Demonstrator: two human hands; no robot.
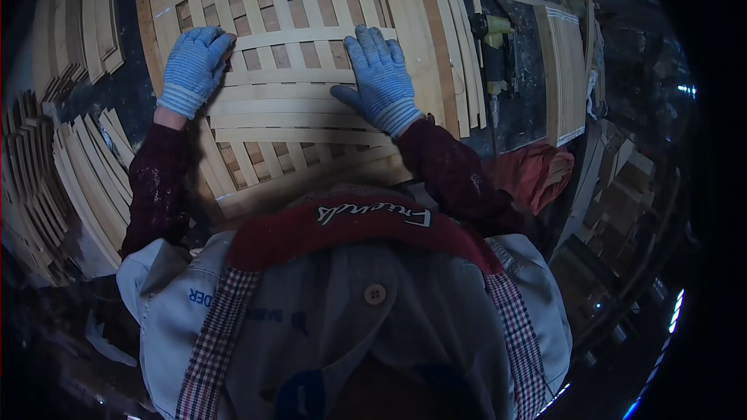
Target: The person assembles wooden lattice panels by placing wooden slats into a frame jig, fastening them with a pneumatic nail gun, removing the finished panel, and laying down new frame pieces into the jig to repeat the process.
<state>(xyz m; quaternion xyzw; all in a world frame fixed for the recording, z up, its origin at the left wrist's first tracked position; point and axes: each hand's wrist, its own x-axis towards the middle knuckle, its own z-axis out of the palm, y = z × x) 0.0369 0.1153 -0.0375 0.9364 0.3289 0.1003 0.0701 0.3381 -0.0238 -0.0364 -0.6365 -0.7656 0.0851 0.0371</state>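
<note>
A wooden lattice panel (292, 74) of crossed pale slats in a wide frame lies below both hands. My left hand (194, 70), in a blue striped glove, is at the panel's left side, its fingers closed at the end of a horizontal slat (294, 37). My right hand (381, 78), gloved the same way, lies flat with spread fingers over the right ends of the slats, its thumb pointing left. Several loose-looking horizontal slats (288, 106) lie close together across the panel between and below the hands.
Stacks of curved wooden pieces (89, 179) stand at the left, with more boards (82, 19) above them. Right of the panel are long strips (459, 47), a power tool (495, 54), a stack of thin boards (563, 70) and a red cloth (537, 175).
</note>
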